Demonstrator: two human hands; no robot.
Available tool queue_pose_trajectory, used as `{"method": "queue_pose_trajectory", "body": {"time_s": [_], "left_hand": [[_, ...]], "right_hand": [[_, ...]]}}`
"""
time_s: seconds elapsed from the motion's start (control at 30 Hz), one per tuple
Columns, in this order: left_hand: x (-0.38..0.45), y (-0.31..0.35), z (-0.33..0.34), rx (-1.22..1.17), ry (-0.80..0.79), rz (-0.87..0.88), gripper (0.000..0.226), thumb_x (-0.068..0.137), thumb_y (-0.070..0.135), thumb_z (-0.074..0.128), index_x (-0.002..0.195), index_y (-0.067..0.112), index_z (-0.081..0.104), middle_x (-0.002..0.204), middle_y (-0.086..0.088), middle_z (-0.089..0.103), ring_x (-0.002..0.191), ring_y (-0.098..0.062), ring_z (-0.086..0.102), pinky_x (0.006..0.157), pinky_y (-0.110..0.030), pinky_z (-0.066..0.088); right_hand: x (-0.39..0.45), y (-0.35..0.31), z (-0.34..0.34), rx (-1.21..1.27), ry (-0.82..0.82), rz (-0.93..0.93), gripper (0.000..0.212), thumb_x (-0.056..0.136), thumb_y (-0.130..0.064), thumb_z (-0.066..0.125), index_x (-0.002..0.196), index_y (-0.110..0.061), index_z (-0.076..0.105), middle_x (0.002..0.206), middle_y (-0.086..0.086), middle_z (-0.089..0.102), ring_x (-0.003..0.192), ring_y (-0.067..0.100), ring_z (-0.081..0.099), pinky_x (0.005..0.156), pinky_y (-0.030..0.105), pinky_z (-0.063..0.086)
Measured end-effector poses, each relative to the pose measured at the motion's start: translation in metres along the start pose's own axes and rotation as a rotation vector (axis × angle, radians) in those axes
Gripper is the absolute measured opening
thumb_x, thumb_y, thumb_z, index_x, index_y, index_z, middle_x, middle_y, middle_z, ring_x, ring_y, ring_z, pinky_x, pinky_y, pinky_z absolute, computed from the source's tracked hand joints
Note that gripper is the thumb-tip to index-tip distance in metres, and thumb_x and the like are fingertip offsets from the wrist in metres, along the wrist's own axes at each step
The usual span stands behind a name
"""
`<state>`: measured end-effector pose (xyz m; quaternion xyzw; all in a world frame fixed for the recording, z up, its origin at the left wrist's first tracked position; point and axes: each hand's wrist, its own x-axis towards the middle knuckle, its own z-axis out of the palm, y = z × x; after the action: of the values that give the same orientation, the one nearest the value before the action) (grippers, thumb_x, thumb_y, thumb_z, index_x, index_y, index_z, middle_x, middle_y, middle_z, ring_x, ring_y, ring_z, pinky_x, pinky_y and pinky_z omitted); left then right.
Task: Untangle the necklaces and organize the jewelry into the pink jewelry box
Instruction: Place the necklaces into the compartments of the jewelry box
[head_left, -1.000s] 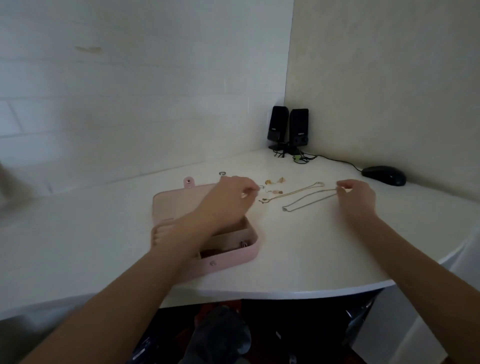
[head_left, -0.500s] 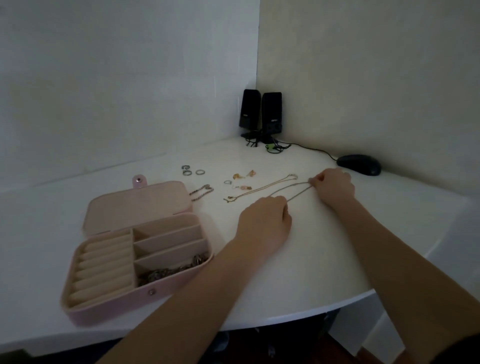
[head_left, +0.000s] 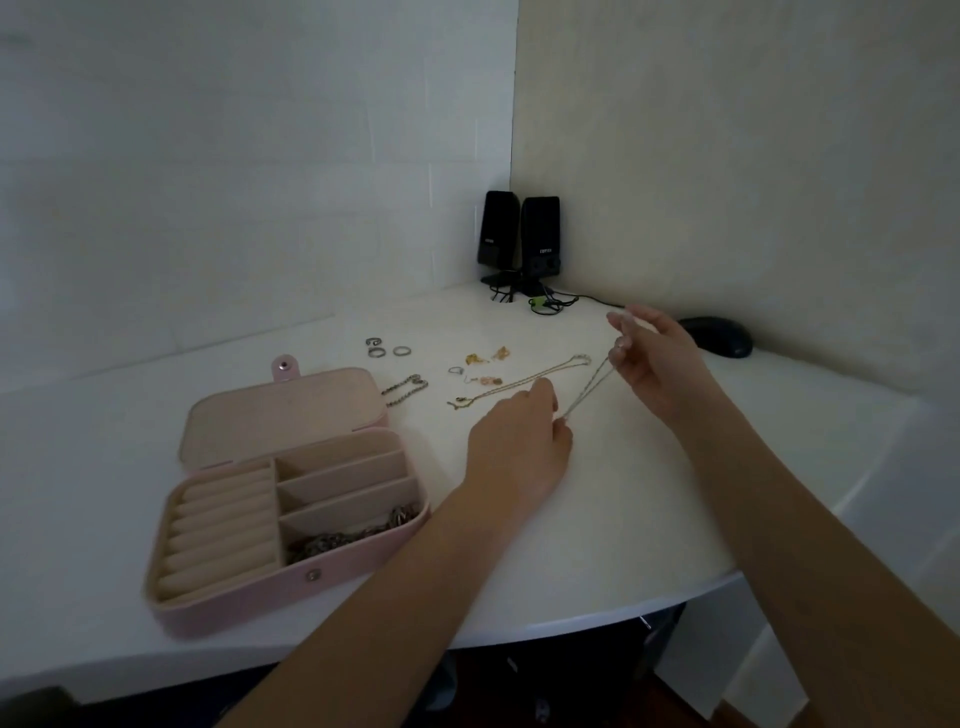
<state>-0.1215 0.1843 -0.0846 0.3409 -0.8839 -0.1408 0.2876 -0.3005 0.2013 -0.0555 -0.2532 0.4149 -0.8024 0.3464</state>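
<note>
Pink box (head_left: 291, 519) sits open on the bench (head_left: 597, 545), left side, long axis running toward the corner. My left hand (head_left: 519, 447) pinches the silver chain's (head_left: 587, 387) low end, right hand (head_left: 654, 358) pinches the top. Half a second ago it lay flat; now it's lifted taut, slanting up-right. Thin, doubled, pale. Gold chain (head_left: 519, 384) lies just beside.

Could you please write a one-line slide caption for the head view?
Both hands, left hand and right hand, stretch a silver necklace beside the open pink jewelry box.
</note>
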Motion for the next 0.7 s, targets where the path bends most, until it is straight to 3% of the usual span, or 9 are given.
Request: {"method": "queue_pose_trajectory", "body": {"time_s": [0.1,0.2,0.27,0.33,0.5,0.57,0.6,0.7], "left_hand": [[0.000,-0.001,0.000,0.022,0.023,-0.017,0.024,0.096,0.030,0.040,0.117,0.018,0.043,0.095,-0.004,0.064,0.089,-0.025,0.059,0.072,-0.033,0.042],[0.001,0.001,-0.001,-0.076,0.027,-0.038,0.030,0.094,0.040,0.045,0.120,0.027,0.049,0.085,0.004,0.062,0.094,-0.021,0.058,0.077,-0.033,0.043],[0.003,0.004,-0.003,-0.194,0.052,-0.075,0.027,0.090,0.047,0.050,0.107,0.029,0.060,0.065,0.011,0.053,0.081,-0.014,0.057,0.069,-0.029,0.040],[0.007,0.002,-0.002,-0.334,0.089,-0.141,0.029,0.086,0.051,0.055,0.089,0.025,0.067,0.058,0.011,0.052,0.069,-0.010,0.054,0.063,-0.028,0.038],[0.014,-0.010,0.002,-0.494,0.224,-0.141,0.027,0.087,0.030,0.062,0.076,0.007,0.072,0.068,-0.007,0.066,0.066,-0.021,0.057,0.070,-0.035,0.045],[0.013,-0.011,0.002,-0.471,0.270,-0.137,0.028,0.091,0.029,0.057,0.078,0.009,0.071,0.077,-0.006,0.066,0.073,-0.017,0.056,0.068,-0.019,0.040],[0.012,-0.011,0.002,-0.448,0.302,-0.131,0.028,0.093,0.028,0.054,0.077,0.008,0.068,0.079,-0.005,0.064,0.074,-0.014,0.052,0.064,-0.013,0.034],[0.011,-0.008,-0.001,-0.456,0.393,-0.106,0.026,0.097,0.021,0.047,0.075,0.010,0.055,0.076,-0.005,0.056,0.072,-0.016,0.047,0.060,-0.020,0.027]], "right_hand": [[-0.008,-0.001,0.009,0.061,-0.169,0.060,0.011,0.094,0.000,0.049,0.099,-0.010,0.051,0.086,0.007,0.063,0.047,0.004,0.048,0.050,0.017,0.047],[-0.018,0.006,0.022,-0.059,-0.325,0.121,0.013,0.092,0.000,0.050,0.095,-0.012,0.054,0.080,0.004,0.066,0.047,0.005,0.047,0.050,0.017,0.047],[-0.024,0.011,0.029,-0.166,-0.404,0.137,0.013,0.091,-0.001,0.053,0.090,-0.013,0.055,0.079,0.005,0.069,0.046,0.007,0.049,0.052,0.021,0.051],[-0.028,0.014,0.034,-0.199,-0.442,0.148,0.012,0.090,-0.001,0.054,0.087,-0.013,0.056,0.080,0.006,0.070,0.050,0.008,0.055,0.060,0.027,0.057],[-0.028,0.015,0.033,-0.225,-0.427,0.118,0.012,0.090,0.004,0.053,0.091,-0.007,0.056,0.081,0.012,0.072,0.068,0.017,0.070,0.055,0.020,0.056],[-0.026,0.016,0.030,-0.242,-0.366,0.115,0.012,0.088,0.006,0.055,0.091,-0.006,0.057,0.083,0.013,0.072,0.073,0.018,0.072,0.059,0.020,0.057],[-0.025,0.016,0.028,-0.255,-0.340,0.118,0.013,0.088,0.006,0.056,0.091,-0.006,0.057,0.084,0.013,0.072,0.072,0.018,0.072,0.059,0.020,0.056],[-0.021,0.017,0.024,-0.281,-0.313,0.151,0.012,0.088,0.004,0.057,0.091,-0.008,0.058,0.084,0.009,0.072,0.057,0.011,0.065,0.047,0.014,0.048]]}}
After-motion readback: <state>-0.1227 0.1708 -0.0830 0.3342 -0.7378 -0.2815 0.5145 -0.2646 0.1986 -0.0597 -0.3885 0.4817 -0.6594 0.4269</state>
